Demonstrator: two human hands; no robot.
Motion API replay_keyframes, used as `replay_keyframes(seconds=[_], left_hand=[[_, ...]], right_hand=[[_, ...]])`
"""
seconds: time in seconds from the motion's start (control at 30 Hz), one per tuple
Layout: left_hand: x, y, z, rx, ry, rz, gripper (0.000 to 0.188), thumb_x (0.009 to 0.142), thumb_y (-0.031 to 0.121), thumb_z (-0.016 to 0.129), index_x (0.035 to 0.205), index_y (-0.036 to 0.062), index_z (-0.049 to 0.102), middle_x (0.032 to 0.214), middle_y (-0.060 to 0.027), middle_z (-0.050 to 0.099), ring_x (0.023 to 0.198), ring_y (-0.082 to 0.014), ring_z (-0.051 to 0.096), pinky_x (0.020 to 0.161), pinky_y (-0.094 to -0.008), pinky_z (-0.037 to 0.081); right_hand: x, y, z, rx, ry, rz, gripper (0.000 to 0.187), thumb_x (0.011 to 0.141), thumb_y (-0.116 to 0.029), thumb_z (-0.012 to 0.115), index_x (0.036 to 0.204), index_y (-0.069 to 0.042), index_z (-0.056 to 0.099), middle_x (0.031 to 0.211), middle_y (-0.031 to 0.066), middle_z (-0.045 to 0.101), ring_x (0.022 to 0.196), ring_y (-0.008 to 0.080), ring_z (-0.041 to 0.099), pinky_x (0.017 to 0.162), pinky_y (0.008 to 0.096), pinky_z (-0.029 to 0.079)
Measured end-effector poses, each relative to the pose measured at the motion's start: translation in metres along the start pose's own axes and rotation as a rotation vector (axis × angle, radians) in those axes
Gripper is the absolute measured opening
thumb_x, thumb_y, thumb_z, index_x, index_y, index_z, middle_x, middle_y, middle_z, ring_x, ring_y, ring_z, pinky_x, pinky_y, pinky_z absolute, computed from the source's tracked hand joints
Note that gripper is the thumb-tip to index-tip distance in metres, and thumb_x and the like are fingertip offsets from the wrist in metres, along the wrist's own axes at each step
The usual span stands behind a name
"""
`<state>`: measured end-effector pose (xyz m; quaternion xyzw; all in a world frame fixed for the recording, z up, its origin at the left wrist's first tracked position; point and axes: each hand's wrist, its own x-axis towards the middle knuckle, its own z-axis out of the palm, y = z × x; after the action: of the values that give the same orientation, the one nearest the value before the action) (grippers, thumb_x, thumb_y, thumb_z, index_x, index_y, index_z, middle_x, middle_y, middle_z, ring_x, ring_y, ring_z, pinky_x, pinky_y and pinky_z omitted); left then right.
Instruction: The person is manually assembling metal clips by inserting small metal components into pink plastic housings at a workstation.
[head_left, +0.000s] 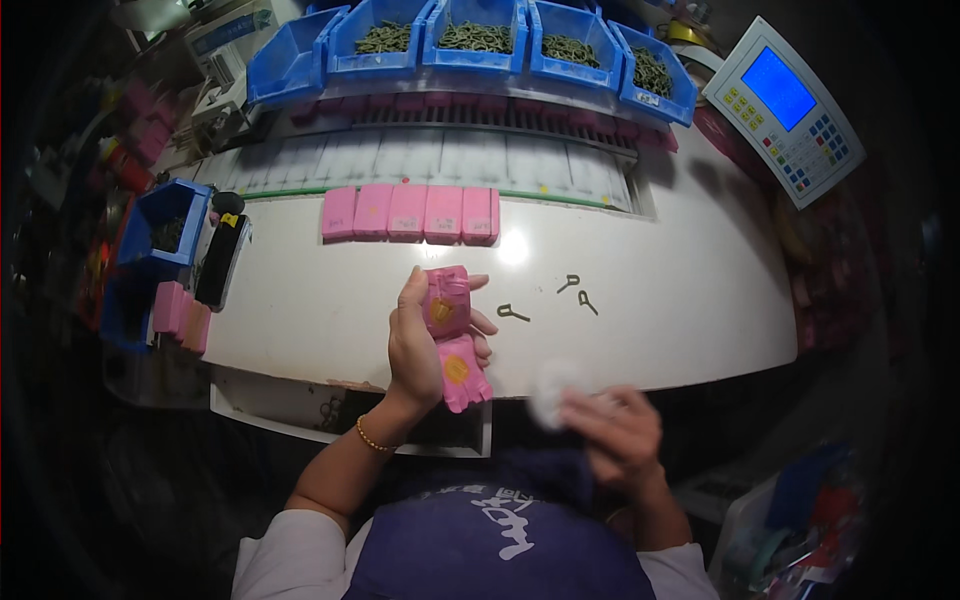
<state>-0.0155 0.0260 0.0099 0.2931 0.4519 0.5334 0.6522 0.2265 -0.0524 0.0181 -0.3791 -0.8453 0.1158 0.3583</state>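
Observation:
In my left hand [413, 345] lies a pink rubber mold [446, 300], opened out into two parts. Its lower flap [464, 372] hangs over the table's front edge, and each part has a yellow-orange patch. My fingers curve behind it, with the thumb along its upper left side. To the right, my right hand [622, 430] grips a white round pad [552, 396], both blurred by motion and apart from the mold. Beyond it, three small green looped pieces with stems, among them one nearest the mold [512, 312], lie on the white table [690, 330].
Several closed pink blocks [410, 215] stand in a row behind the mold. Blue bins [475, 62] of green pieces line the back shelf. A keypad display [785, 110] stands at the back right. An open drawer [280, 418] juts out below the front edge.

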Motion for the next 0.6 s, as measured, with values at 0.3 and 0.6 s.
replay_keyframes(seconds=[0.3, 0.6], left_hand=[[0.0, -0.02, -0.002, -0.218, -0.115, -0.186, 0.062, 0.101, 0.053, 0.033, 0.111, -0.0029, 0.059, 0.075, -0.0148, 0.064, 0.057, -0.0208, 0.06, 0.052, -0.0334, 0.052], [-0.024, -0.032, 0.003, 0.315, -0.105, 0.31, 0.057, 0.107, 0.052, 0.031, 0.107, 0.0004, 0.057, 0.091, -0.007, 0.063, 0.081, -0.0118, 0.064, 0.067, -0.0248, 0.054]], right_hand=[[0.01, 0.026, 0.018, -0.143, -0.077, 0.334, 0.069, 0.078, -0.01, 0.072, 0.143, -0.005, 0.049, 0.148, 0.016, 0.045, 0.125, 0.0373, 0.042, 0.107, 0.0441, 0.035], [0.049, 0.003, 0.068, 0.798, 0.055, 0.554, 0.044, 0.093, -0.022, 0.069, 0.131, -0.001, 0.058, 0.119, 0.0117, 0.062, 0.097, 0.0197, 0.056, 0.089, 0.0324, 0.046]])
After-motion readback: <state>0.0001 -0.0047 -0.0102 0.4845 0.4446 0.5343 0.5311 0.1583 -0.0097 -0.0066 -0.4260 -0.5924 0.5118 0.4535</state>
